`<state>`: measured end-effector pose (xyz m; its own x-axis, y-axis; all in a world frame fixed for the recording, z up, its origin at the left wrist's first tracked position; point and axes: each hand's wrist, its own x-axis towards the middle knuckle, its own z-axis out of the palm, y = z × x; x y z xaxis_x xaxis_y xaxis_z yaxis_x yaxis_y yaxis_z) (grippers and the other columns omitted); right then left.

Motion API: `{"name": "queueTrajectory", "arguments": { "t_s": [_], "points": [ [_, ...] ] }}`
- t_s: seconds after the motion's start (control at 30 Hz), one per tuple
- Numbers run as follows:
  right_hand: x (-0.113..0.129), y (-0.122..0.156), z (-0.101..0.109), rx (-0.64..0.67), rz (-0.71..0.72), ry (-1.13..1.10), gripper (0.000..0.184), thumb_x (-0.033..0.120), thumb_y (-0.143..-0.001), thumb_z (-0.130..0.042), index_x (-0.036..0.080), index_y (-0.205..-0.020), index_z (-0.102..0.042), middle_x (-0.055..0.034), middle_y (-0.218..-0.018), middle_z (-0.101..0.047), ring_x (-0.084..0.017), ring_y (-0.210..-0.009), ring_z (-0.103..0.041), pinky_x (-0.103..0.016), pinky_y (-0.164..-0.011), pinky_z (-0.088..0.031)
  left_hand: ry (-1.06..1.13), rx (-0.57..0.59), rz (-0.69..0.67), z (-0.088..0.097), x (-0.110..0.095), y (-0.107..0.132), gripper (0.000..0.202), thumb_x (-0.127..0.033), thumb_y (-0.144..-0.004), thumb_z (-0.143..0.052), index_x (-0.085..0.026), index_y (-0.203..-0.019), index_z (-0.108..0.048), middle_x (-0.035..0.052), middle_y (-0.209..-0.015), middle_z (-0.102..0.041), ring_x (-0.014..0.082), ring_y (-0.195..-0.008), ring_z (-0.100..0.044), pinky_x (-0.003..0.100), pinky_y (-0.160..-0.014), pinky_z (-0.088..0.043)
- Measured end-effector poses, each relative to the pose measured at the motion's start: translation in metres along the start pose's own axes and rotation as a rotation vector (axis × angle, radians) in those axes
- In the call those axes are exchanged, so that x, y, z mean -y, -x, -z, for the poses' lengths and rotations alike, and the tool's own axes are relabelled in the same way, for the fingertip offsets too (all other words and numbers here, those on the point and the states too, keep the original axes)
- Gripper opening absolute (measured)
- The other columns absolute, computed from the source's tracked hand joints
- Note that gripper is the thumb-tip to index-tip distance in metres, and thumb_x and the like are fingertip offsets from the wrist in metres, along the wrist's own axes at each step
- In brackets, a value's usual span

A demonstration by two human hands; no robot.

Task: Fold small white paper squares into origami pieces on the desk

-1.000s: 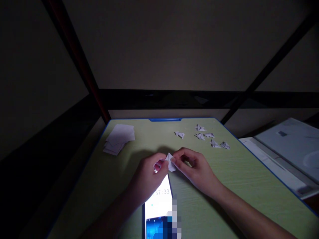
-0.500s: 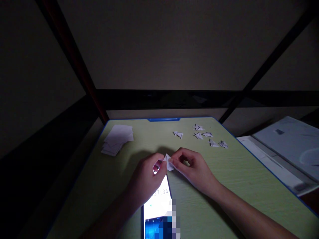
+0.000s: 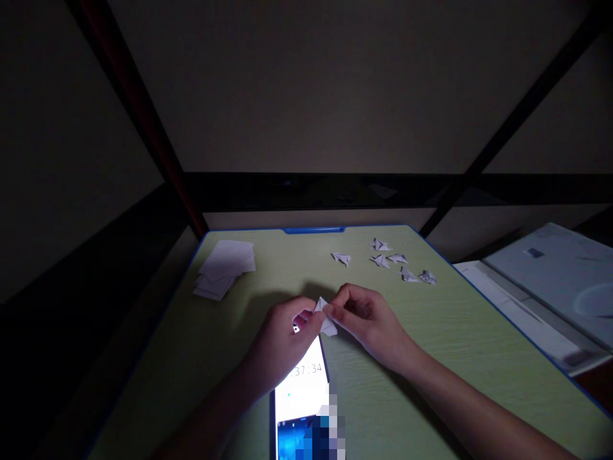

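Observation:
A small folded piece of white paper (image 3: 328, 327) with a pointed top is pinched between both my hands, above the far end of a lit phone (image 3: 306, 390). My left hand (image 3: 287, 335) grips its left side with thumb and forefinger, the other fingers curled. From the right, my right hand (image 3: 371, 322) pinches the paper near its middle, thumb and forefinger together. Part of the paper is hidden behind my fingertips. The phone lies on the table under my left hand, which covers part of its screen; digits show on it.
The pale green table (image 3: 454, 358) has a blue rim. A stack of white paper sheets (image 3: 227, 259) lies at its far left. Several small folded paper figures (image 3: 380, 260) sit at the far right. Beyond the right edge is a large white box-like object (image 3: 550, 287).
The lower part of the folded paper shows more now and points further down to the right. My hands have shifted only slightly, still pinching it.

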<state>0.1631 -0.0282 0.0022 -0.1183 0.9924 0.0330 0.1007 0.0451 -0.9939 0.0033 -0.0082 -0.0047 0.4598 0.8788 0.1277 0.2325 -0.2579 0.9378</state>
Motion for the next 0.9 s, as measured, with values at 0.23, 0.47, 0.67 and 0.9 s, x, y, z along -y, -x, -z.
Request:
{"name": "queueTrajectory", "arguments": {
  "t_s": [0.23, 0.47, 0.67, 0.9],
  "points": [
    [0.0012, -0.0025, -0.0023, 0.028, 0.017, 0.000, 0.015, 0.029, -0.077, -0.062, 0.015, -0.075, -0.059, 0.0009, -0.063, -0.053, -0.010, -0.057, -0.047, -0.026, -0.054, -0.038, -0.085, 0.007, -0.086, -0.0028, 0.0042, 0.0010, 0.017, -0.014, -0.082, -0.048, -0.013, -0.071, -0.061, -0.0001, -0.068, -0.058, 0.0110, -0.064, -0.052, 0.021, -0.060, -0.040],
    [-0.0014, -0.0011, -0.0036, 0.010, 0.009, 0.009, 0.017, 0.031, -0.077, -0.062, 0.015, -0.072, -0.057, 0.0020, -0.061, -0.051, -0.010, -0.056, -0.046, -0.025, -0.052, -0.037, -0.223, -0.020, -0.163, -0.0023, 0.0053, 0.0031, 0.018, -0.011, -0.082, -0.047, -0.014, -0.068, -0.057, -0.0011, -0.065, -0.054, 0.0107, -0.063, -0.049, 0.022, -0.059, -0.036],
    [0.0015, -0.0010, -0.0045, -0.004, 0.015, 0.034, 0.018, 0.031, -0.077, -0.062, 0.015, -0.072, -0.058, 0.0018, -0.061, -0.050, -0.010, -0.056, -0.044, -0.025, -0.051, -0.035, -0.181, -0.067, -0.136, -0.0007, 0.0031, 0.0040, 0.018, -0.017, -0.086, -0.046, -0.014, -0.072, -0.058, 0.0015, -0.071, -0.059, 0.0121, -0.066, -0.053, 0.023, -0.061, -0.040],
    [-0.0009, 0.0007, -0.0064, -0.036, 0.038, 0.084, 0.023, 0.037, -0.077, -0.062, 0.016, -0.068, -0.055, 0.0020, -0.060, -0.050, -0.010, -0.055, -0.044, -0.025, -0.050, -0.034, -0.179, -0.112, -0.138, -0.0016, 0.0055, 0.0048, 0.018, -0.021, -0.085, -0.049, -0.014, -0.072, -0.060, 0.0020, -0.069, -0.061, 0.0124, -0.063, -0.054, 0.024, -0.059, -0.042]
  ]
}}
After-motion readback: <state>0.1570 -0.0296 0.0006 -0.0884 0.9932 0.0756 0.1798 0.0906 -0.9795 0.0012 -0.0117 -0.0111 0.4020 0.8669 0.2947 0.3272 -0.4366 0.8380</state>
